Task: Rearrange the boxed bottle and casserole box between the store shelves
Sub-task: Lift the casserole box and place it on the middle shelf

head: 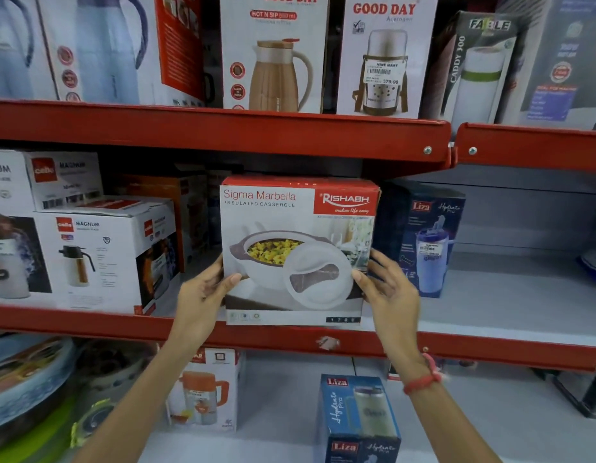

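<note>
The casserole box (298,228), white and red with a casserole picture, stands at the front edge of the middle shelf (273,335). My left hand (206,289) grips its left side and my right hand (390,289) grips its right side. Just to the right of it on the same shelf stands a dark blue boxed bottle (426,238). On the lower shelf, below and slightly right of the casserole box, sits a second blue boxed bottle (358,419).
White flask boxes (103,259) crowd the middle shelf to the left. Jug and flask boxes (273,55) line the top shelf. The middle shelf is bare grey to the right (523,295). An orange jug box (206,392) and stacked dishes (29,389) sit on the lower shelf.
</note>
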`<state>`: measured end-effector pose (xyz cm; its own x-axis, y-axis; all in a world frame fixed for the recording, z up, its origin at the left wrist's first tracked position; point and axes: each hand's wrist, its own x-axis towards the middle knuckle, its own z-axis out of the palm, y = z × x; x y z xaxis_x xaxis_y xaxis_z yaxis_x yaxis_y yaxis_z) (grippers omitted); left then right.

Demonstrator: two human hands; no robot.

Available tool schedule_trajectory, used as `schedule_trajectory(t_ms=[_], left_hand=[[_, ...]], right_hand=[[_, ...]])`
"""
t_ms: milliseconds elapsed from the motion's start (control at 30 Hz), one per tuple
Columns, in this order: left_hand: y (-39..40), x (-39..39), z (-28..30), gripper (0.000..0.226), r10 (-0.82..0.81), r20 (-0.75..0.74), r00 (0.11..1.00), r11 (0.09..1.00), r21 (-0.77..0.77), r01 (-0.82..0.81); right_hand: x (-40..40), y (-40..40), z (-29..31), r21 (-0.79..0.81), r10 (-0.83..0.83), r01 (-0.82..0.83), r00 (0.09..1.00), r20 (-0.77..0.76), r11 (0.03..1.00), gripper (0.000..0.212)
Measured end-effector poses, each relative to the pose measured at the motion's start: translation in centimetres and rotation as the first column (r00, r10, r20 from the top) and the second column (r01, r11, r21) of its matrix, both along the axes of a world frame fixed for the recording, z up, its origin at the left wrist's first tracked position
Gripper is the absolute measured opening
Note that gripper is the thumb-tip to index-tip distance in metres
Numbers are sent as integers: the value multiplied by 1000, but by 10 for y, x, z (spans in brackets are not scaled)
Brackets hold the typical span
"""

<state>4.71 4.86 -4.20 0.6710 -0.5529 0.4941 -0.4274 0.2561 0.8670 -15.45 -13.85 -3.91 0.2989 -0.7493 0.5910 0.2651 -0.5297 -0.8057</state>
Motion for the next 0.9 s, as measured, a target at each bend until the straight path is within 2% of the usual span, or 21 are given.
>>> schedule_trajectory(t_ms=[300, 700, 767, 833, 900], left_hand=[[-18, 38, -18, 42, 9, -2, 1000, 999, 52, -9], [-22, 31, -28, 69, 36, 21, 999, 994, 103, -38], [-19, 21, -33, 69, 74, 53, 996, 990, 113, -79], [-15, 7, -40, 69, 181, 116, 977, 974, 116, -194], [-10, -12, -49, 62, 267, 161, 950, 960, 38, -276]], right_hand=[[34, -9, -26, 2, -81, 81, 996, -49, 997, 47], [28, -7, -33, -69, -139, 136, 989, -45, 988, 51], [19, -1, -38, -84, -173, 171, 985, -10, 982, 45], [7, 6, -45, -129, -214, 217, 976, 32, 968, 39], [-9, 12, -56, -198, -259, 263, 965, 47, 944, 32]])
